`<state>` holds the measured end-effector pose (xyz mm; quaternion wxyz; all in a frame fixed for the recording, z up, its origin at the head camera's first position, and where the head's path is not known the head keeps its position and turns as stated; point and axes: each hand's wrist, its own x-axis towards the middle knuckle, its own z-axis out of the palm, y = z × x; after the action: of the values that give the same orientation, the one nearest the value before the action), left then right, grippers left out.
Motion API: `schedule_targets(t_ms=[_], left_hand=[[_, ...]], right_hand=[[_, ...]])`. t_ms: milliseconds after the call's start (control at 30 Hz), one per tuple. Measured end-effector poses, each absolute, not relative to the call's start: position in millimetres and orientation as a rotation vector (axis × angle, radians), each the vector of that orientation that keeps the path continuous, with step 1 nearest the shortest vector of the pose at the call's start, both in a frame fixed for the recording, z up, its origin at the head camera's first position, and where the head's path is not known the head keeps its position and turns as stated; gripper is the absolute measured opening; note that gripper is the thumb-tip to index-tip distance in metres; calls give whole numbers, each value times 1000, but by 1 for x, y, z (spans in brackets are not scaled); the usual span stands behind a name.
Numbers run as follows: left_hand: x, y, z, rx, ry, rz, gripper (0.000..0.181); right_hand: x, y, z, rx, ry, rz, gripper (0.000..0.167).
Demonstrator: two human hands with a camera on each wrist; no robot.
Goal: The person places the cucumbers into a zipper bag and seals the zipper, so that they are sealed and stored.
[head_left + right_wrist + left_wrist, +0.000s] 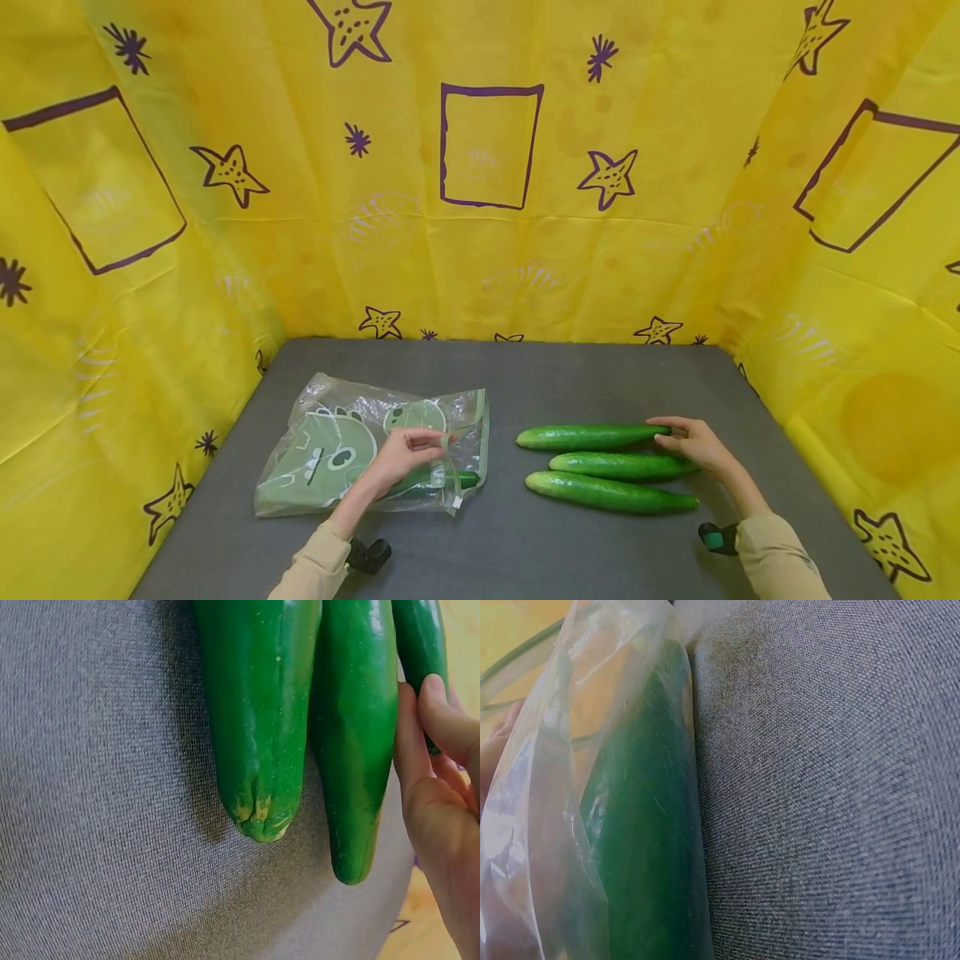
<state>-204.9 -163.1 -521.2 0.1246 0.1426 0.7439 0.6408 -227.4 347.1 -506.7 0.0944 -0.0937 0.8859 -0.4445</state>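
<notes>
A clear zip bag (322, 467) with green cartoon dinosaur prints lies on the left side of the table. One cucumber (645, 825) is inside it, its end (468, 480) showing near the bag's mouth. My left hand (405, 458) reaches over the bag and pinches the upper edge of its opening, holding the mouth apart. To the right, three cucumbers lie side by side, roughly parallel. My right hand (696, 442) grips the right end of the farthest cucumber (588, 436) between thumb and fingers. The middle cucumber (618, 465) and the nearest cucumber (607, 492) lie untouched in front of it.
A grey cloth covers the table (495, 550). Yellow curtains (495, 275) with star drawings stand behind it and along both sides. A small white zip slider (457, 502) sits at the near corner of the bag's mouth.
</notes>
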Motion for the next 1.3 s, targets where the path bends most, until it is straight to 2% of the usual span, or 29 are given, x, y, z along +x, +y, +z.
schedule_targets(t_ms=[333, 700, 1300], left_hand=[[-204, -164, -520, 380, 2172, 1864, 37], [-203, -163, -519, 378, 2176, 1880, 37], [-204, -164, -522, 391, 2182, 1876, 36]], right_hand=[[-225, 349, -503, -191, 2417, -1527, 46], [-222, 351, -501, -210, 2180, -1746, 31], [-224, 339, -494, -254, 1886, -2048, 31]])
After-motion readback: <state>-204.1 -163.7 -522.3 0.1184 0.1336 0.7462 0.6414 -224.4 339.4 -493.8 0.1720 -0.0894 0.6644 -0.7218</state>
